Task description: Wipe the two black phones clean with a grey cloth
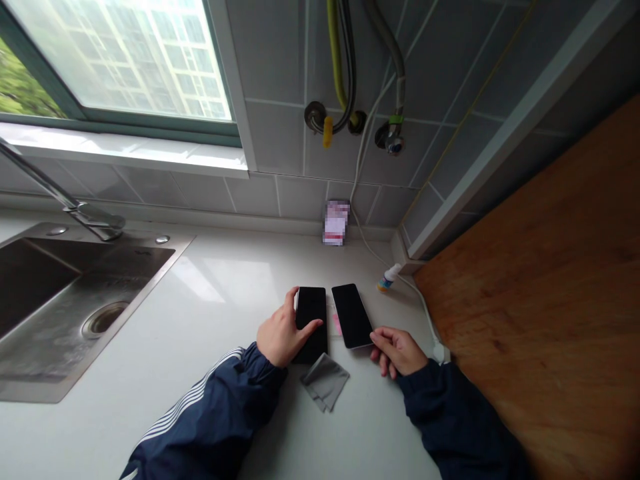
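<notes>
On the white countertop point(220, 387), a flat black rectangular slab point(311, 310), like a large phone or thin box, lies under my left hand point(280, 333). My left thumb stretches across its face while the index finger bends at its upper left edge; the other fingers are partly hidden. Beside it, a phone point(351, 315) with a dark screen and pale rim is tilted slightly left at its top. My right hand point(397, 350) pinches the phone's lower right corner between thumb and fingers. A folded grey cloth point(326, 381) lies just below the slab, near my left wrist.
A small pink-and-clear piece point(337, 325) shows between slab and phone. Behind stands a propped phone point(336, 223) with a blurred screen. A small white-capped bottle point(389, 277) and white cable point(423, 303) are at right, before a wooden panel point(540, 287). A steel sink point(165, 267) is left.
</notes>
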The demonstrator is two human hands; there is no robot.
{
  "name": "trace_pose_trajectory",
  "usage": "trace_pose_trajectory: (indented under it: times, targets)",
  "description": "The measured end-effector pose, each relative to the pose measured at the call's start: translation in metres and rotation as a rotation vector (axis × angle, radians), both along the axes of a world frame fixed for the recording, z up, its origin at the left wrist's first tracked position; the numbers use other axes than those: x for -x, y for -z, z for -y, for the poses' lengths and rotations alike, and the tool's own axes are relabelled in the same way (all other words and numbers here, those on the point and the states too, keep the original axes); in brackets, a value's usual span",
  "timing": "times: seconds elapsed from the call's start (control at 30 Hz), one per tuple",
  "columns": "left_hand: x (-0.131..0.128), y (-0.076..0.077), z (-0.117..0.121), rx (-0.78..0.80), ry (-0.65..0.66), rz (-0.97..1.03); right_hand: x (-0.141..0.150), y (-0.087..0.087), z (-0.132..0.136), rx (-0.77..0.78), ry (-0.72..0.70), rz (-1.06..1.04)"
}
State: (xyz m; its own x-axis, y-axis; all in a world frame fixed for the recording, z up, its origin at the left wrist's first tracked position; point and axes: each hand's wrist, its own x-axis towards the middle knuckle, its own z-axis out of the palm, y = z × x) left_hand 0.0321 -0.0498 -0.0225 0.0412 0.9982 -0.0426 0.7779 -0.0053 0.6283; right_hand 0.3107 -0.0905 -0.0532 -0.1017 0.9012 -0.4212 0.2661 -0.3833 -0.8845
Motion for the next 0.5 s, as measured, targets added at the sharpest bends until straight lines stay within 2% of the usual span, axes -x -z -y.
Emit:
trace_pose_trajectory:
  times: [0.2, 0.5]
  targets:
    - [0.0038, -0.0018, -0.0045, 0.088, 0.048, 0.004, 0.0030, 0.0014, 0.0006, -0.016, -0.002, 0.045]
    - [0.0044, 0.0004, -0.0059, 0.079, 0.060, 0.015, 0.0043, 0.0085, 0.0018, -0.072, 0.057, 0.101]
